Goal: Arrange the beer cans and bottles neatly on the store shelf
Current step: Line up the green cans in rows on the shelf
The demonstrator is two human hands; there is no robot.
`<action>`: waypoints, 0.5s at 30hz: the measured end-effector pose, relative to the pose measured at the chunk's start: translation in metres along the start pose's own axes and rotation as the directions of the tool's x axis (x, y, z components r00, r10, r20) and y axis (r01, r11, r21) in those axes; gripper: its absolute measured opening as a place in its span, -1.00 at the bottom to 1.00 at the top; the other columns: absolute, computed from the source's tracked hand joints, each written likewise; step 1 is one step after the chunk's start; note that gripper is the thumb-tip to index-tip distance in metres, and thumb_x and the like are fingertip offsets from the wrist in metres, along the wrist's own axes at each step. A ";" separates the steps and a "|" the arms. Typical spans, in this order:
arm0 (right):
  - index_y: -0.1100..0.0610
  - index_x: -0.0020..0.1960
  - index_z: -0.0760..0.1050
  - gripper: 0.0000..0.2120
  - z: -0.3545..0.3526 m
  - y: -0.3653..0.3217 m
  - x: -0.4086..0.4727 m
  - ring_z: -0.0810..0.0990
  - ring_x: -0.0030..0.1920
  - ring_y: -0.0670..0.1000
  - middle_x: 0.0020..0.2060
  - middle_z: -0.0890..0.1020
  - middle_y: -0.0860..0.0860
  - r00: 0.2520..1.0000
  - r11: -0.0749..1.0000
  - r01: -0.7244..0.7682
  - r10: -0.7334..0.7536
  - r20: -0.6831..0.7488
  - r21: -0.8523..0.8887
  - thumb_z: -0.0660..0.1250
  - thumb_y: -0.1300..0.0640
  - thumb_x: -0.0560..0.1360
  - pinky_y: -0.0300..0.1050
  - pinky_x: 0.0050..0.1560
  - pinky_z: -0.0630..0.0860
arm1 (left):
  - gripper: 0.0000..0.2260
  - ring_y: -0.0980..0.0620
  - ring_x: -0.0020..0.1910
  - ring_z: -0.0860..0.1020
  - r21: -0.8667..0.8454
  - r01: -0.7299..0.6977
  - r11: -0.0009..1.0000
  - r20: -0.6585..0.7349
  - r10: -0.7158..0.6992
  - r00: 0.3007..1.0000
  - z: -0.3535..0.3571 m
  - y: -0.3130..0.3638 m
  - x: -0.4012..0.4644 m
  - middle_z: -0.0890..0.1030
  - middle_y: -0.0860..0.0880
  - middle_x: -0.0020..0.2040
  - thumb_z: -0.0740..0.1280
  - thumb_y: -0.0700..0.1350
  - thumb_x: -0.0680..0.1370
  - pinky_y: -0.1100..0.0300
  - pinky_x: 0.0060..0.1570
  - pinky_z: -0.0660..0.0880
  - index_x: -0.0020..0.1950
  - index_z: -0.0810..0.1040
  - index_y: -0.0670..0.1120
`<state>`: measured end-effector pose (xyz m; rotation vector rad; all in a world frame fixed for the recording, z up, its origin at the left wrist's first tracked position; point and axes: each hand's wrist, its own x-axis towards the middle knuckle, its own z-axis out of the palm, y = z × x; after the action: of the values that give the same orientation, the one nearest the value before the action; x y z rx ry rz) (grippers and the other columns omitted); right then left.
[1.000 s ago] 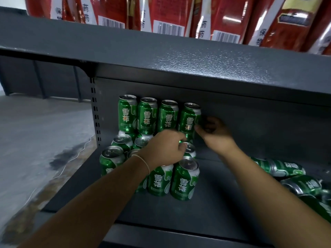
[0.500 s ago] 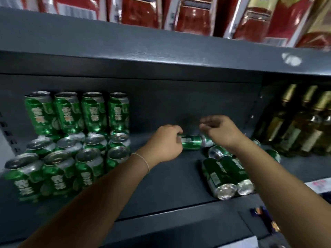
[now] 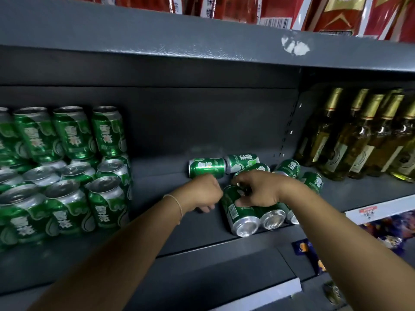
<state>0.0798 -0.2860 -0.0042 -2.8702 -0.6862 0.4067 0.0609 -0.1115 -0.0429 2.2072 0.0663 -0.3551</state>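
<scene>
On the shelf (image 3: pixel 202 234), right hand (image 3: pixel 260 189) fingers are gripping a lying can (image 3: pixel 238 212); left hand (image 3: pixel 202 194) is curled, seemingly empty; neighbouring cans (image 3: pixel 271 217) risk rolling off

Glossy metal cans (image 3: pixel 239 213), matt shelf (image 3: pixel 175 223)

A dark grey painted metal shelf unit (image 3: pixel 170 225) is seen, closed behind by a matte grey back panel (image 3: pixel 202 122). A perforated upright post (image 3: pixel 289 131) is set at the right. Overhead, a grey upper shelf board (image 3: pixel 157 37) is lit softly, and a worn white sticker patch (image 3: pixel 295 44) is shown on it.
</scene>
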 end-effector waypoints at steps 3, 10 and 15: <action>0.01 0.48 0.35 -0.30 0.005 0.001 0.003 0.53 0.28 -0.01 0.35 0.52 -0.03 1.000 0.998 0.030 -0.029 -0.011 0.055 0.47 -0.18 0.42 -0.16 0.27 0.44 | -0.87 -0.07 -0.24 0.59 -0.123 0.055 0.991 0.040 -0.050 0.998 0.006 -0.001 0.001 0.57 -0.17 -0.14 0.25 -0.14 0.59 0.09 -0.25 0.60 0.00 0.46 -0.21; 0.03 0.58 0.13 0.06 0.005 0.001 -0.001 0.36 0.46 -0.03 0.50 0.35 -0.04 0.996 0.979 0.069 -0.079 0.044 0.193 0.61 -0.16 0.26 -0.23 0.37 0.31 | -0.65 -0.15 -0.17 0.63 -0.262 0.225 0.939 0.124 -0.198 0.972 0.003 -0.004 -0.002 0.58 -0.27 -0.05 0.41 0.05 0.51 0.12 -0.34 0.60 0.06 0.47 -0.21; -0.01 0.61 -0.02 0.23 0.004 0.001 -0.003 0.22 0.53 -0.03 0.57 0.17 -0.10 0.988 0.991 0.082 -0.094 0.119 0.106 0.65 -0.16 0.17 -0.23 0.41 0.23 | -0.51 -0.07 -0.18 0.60 -0.254 0.287 0.924 0.155 -0.254 0.955 0.009 -0.003 0.001 0.61 -0.27 0.10 0.42 0.16 0.45 0.20 -0.37 0.54 0.16 0.53 -0.20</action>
<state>0.0766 -0.2874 -0.0073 -2.7262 -0.7860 0.5936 0.0596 -0.1170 -0.0508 1.8993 0.3398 -0.5945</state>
